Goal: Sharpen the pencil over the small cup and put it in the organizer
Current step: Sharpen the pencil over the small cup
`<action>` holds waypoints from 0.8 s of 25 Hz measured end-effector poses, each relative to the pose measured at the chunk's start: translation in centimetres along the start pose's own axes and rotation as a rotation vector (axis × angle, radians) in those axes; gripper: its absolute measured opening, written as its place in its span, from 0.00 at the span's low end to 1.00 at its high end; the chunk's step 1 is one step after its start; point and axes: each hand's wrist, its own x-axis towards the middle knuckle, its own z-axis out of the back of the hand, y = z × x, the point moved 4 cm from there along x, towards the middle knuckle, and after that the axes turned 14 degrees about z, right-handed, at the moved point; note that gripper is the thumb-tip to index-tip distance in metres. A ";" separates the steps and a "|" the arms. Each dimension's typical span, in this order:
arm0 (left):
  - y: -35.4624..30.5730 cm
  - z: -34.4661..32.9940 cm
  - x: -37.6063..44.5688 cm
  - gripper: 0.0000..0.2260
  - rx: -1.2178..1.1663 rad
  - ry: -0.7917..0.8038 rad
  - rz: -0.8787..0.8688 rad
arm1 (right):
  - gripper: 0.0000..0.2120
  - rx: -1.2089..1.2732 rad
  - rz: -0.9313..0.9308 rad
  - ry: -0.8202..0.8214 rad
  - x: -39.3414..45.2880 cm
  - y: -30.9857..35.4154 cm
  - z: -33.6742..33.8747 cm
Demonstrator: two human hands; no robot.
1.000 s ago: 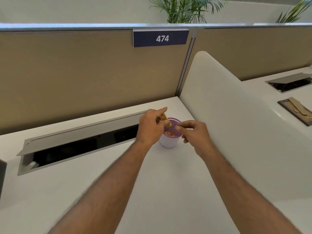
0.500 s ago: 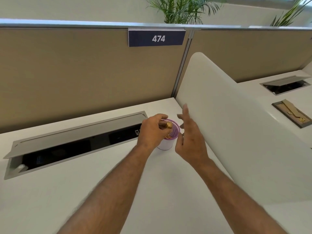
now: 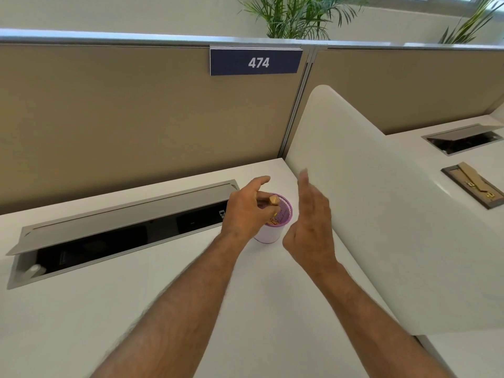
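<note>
bright even daylight, soft and diffuse, faint shadow under the small cup [image 3: 268, 233] on the white desk [image 3: 136, 309], mild glare on the curved divider [image 3: 381, 214], wide-angle bending at frame edges, slight motion blur on the right hand [image 3: 311, 227], forearms soft near the bottom edge

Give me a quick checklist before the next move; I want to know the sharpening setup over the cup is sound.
1. Small cup upright on the desk: ok.
2. Left hand holds a small tan piece over the cup's mouth: ok.
3. Right hand gripping anything: not ok; it is open, fingers extended, beside the cup.
4. Pencil visible and identifiable: cannot tell; the tan piece may be its end or the sharpener.
5. Shavings landing in the cup: ok; orange bits lie inside.
6. Organizer within sight: not ok; none visible.
</note>
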 end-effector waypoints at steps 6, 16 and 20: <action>-0.6 0.2 0.2 0.31 -0.022 0.022 0.004 | 0.42 -0.010 -0.018 -0.037 -0.6 0.1 -0.2; 0.0 0.1 0.1 0.24 -0.084 -0.030 -0.007 | 0.32 0.367 -0.328 -0.144 -0.9 -1.5 -0.7; 0.7 0.2 0.4 0.15 -0.343 -0.112 0.135 | 0.18 0.558 -0.552 -0.272 -0.6 -2.3 -0.9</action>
